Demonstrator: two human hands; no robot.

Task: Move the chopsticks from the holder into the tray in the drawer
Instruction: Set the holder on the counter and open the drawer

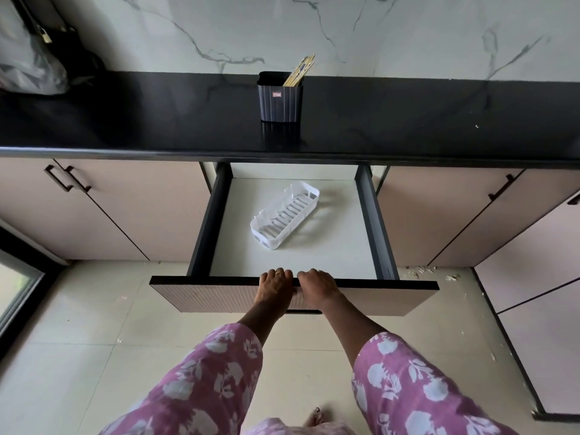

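Several wooden chopsticks (299,70) stand tilted to the right in a dark ribbed holder (280,100) on the black counter (125,120). Below it the drawer (329,246) is pulled out wide. A white slotted tray (285,214) lies at an angle on the drawer's pale floor, with nothing in it. My left hand (275,285) and my right hand (317,287) sit side by side on the top edge of the drawer front (219,296), fingers curled over it.
A plastic bag (28,61) and a dark bag with a padlock (47,36) sit at the counter's far left. Pink cabinet doors flank the drawer, and another cabinet (533,293) juts out at right. Debris lies on the tiled floor (420,271).
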